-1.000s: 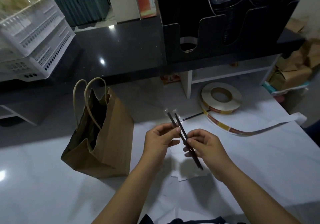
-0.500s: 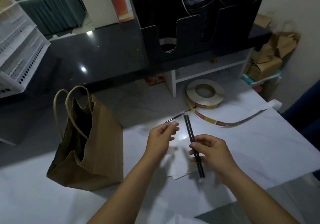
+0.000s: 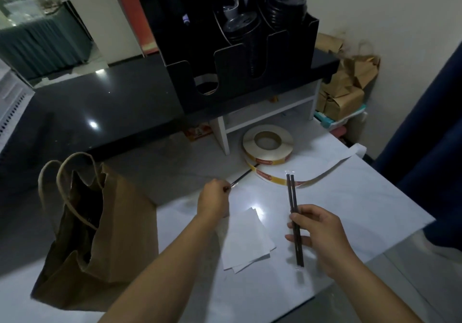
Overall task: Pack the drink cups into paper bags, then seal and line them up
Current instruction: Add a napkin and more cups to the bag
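White table (image 3: 362,210): right hand (image 3: 317,232) grips two straws (image 3: 291,192), left hand (image 3: 214,199) pinches a third straw (image 3: 243,177); best pinch firm, join them, drop into bag (image 3: 120,235).

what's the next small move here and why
Probably lift the loose straw off the table and join it to the two straws in the right hand: the left hand pinches its near end, and the paper bag stands open.
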